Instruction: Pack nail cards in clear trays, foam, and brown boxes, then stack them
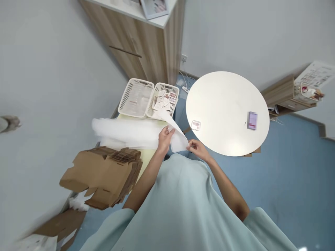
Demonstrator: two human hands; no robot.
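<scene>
Evidently, a thin white translucent sheet (pixel 179 142) is stretched between the person's two bare hands, just in front of the pale green garment (pixel 180 198). The left hand (pixel 164 139) is on the sheet's nine o'clock side, its fingers pinching that edge between thumb and forefinger. The right hand (pixel 198 149) is at four o'clock, its fingers closed on the sheet's corner.

From the sheet, a soft heap of similar white sheets (pixel 128 132) lies at nine o'clock on a pale yellow-green table (pixel 148 157), near the left hand. A stack of flattened brown cardboard boxes (pixel 102 174) sits at eight o'clock. At eleven o'clock is a white perforated plastic basket (pixel 167 84) of small printed cards (pixel 163 101); the sheet's far end overlaps its near rim in this view, and I cannot tell whether they touch. A second white basket (pixel 125 99), holding clear items, stands just beside it.

At two o'clock is a round white table (pixel 222 101), bearing a small printed card (pixel 195 125) near its own eight o'clock rim and a blurred purple rectangular object (pixel 252 121) towards three o'clock.
</scene>
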